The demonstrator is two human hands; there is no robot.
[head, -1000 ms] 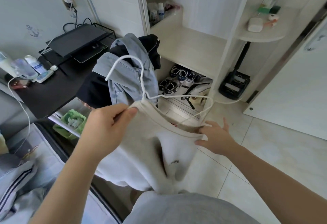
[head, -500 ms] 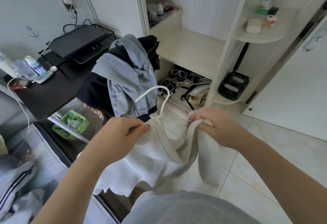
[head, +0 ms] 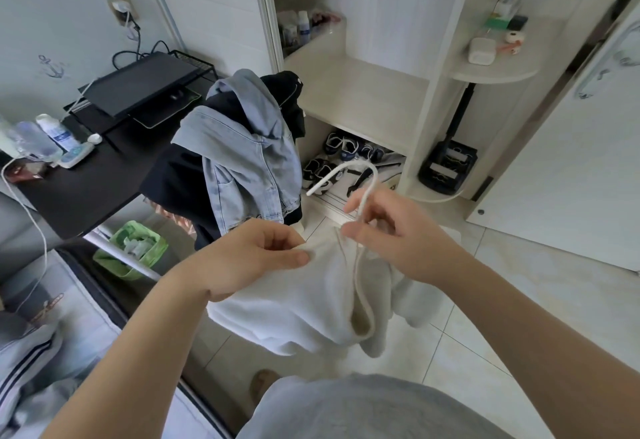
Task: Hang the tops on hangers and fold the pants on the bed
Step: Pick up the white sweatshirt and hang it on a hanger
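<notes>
A white top [head: 294, 310] hangs in front of me over a white hanger [head: 360, 189], whose hook sticks up above the neckline. My left hand [head: 249, 258] pinches the fabric at the top's left shoulder. Just below the hook, my right hand [head: 398, 237] grips the hanger's neck. The hanger's arms are hidden inside the cloth. A pale denim jacket [head: 249, 158] and a dark garment [head: 180, 182] are draped over a chair behind the top. Striped grey pants [head: 31, 362] lie on the bed at the lower left.
A black desk [head: 79, 192] with bottles and a laptop stands at the left. Under it sits a green bin [head: 131, 248]. Straight ahead is an open wardrobe [head: 363, 92] with shoes [head: 339, 154] at its bottom. Tiled floor [head: 519, 300] lies to the right.
The top has been pulled over the hanger, which now hangs lower. My right hand moved from the right shoulder of the top up to the hanger's neck.
</notes>
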